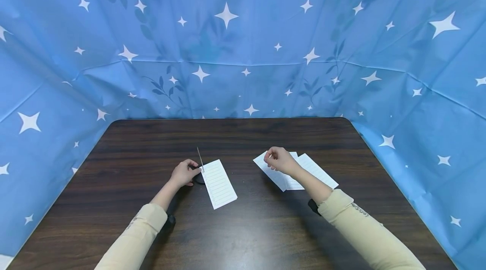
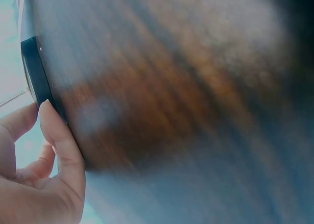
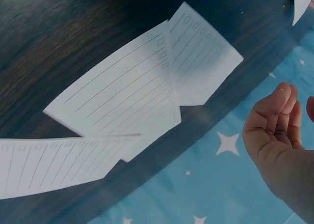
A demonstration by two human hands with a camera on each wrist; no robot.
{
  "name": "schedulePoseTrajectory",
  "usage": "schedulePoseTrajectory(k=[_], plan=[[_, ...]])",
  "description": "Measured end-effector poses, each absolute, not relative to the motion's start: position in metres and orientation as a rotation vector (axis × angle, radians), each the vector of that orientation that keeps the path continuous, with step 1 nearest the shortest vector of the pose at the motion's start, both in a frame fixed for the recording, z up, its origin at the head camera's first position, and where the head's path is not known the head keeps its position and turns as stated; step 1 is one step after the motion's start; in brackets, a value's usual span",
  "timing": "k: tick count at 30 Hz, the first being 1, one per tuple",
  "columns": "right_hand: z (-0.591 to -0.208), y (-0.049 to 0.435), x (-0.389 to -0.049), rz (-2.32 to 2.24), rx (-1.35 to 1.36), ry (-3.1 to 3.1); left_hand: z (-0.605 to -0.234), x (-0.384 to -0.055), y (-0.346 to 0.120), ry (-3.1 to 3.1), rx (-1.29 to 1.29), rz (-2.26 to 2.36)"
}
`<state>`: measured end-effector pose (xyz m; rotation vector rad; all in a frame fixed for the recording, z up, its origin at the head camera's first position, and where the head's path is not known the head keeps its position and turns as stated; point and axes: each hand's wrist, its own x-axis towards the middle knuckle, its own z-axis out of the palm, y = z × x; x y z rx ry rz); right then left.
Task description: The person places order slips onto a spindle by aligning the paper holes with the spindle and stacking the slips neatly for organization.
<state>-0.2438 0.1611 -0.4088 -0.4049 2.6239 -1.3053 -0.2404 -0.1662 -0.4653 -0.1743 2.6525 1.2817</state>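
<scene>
My left hand (image 1: 185,173) pinches the rim of the black round base (image 2: 37,71) of a paper spike (image 1: 200,159), whose thin metal rod stands up from the table. White lined slips (image 1: 219,184) are threaded on the rod near one corner, covering part of the base. On the right, my right hand (image 1: 280,160) hovers over loose lined slips (image 1: 317,171). Its fingers (image 3: 277,111) are loosely curled, with nothing visible between them and the thumb. Those loose slips (image 3: 122,86) overlap in a fan on the table.
Everything lies on a dark wood-grain table (image 1: 235,135). A blue curtain (image 1: 243,88) with white stars hangs behind and beside it. Between the spiked slips and the loose ones is a stretch of bare tabletop (image 1: 247,168).
</scene>
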Motion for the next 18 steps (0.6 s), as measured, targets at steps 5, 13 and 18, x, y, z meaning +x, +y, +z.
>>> schedulePoseTrajectory(k=[5,13,18], plan=[[-0.408,0.172,-0.243,-1.283,-0.398,2.643,-0.468,-0.242,-0.166,2.671,-0.162,1.297],[-0.409,0.187,-0.243,-1.245,-0.391,2.674,-0.467,-0.243,-0.167,2.661,-0.163,1.298],[-0.41,0.193,-0.241,-1.232,-0.362,2.68,-0.467,-0.242,-0.168,2.656,-0.181,1.289]])
